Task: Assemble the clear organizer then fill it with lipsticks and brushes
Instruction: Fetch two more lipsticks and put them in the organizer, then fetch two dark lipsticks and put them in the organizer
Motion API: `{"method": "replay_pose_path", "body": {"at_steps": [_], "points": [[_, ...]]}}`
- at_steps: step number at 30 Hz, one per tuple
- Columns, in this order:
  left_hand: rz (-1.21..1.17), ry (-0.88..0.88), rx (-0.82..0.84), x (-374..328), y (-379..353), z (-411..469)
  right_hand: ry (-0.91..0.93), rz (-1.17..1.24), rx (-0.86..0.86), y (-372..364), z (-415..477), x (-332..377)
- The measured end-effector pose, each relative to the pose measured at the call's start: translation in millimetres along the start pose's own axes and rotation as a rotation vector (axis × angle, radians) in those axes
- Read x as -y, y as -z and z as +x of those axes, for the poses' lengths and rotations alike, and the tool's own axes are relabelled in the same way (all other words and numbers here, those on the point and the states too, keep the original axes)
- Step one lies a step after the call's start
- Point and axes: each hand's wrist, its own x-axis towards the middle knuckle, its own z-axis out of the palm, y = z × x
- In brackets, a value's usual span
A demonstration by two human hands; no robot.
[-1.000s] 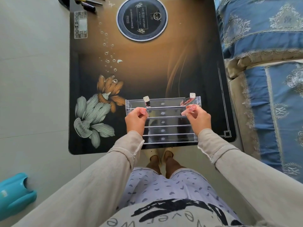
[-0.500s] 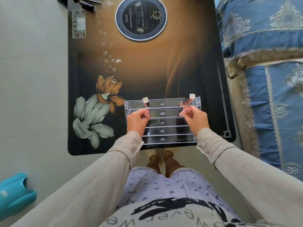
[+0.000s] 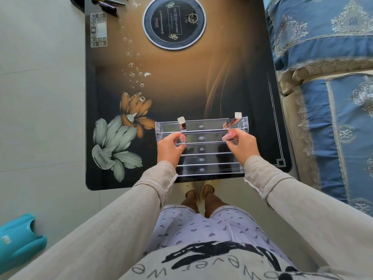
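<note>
At the dark flower-printed table's [image 3: 181,87] near edge, the clear tiered plastic organizer [image 3: 203,158] is found unmoved, a pink-capped lipstick [image 3: 182,137] still pinched over its far tiers by the left hand [image 3: 168,150], another lipstick [image 3: 231,134] by the right hand [image 3: 243,146].

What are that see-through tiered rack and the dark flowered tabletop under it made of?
The clear tiered organizer looks like rigid acrylic or a similar hard plastic: it is fully see-through, with bright glinting edges along each step. The dark flower-printed tabletop seems to be glossy glass or lacquered board, with a smooth sheen and soft reflections; I cannot tell which.
</note>
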Motion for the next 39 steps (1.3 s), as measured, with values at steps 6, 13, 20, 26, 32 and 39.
{"method": "replay_pose_path", "body": {"at_steps": [6,13,20,26,32,39], "points": [[0.054,-0.038,-0.025,17,17,-18,-0.047,0.025,-0.093,5,-16,-11],[0.307,0.03,0.244,74,36,-59,-0.229,-0.033,-0.015,-5,-67,-66],[0.394,0.213,0.269,124,41,-101,-0.35,-0.186,0.267,-18,-97,-101],[0.244,0.371,0.09,135,37,-126,-0.327,-0.31,0.492,-8,-79,-101],[0.008,0.578,-0.149,140,9,-182,-0.092,-0.647,0.708,-10,-59,-86],[-0.229,0.852,-0.168,157,-57,-289,0.242,-0.94,0.844,-54,-62,-55]]}}
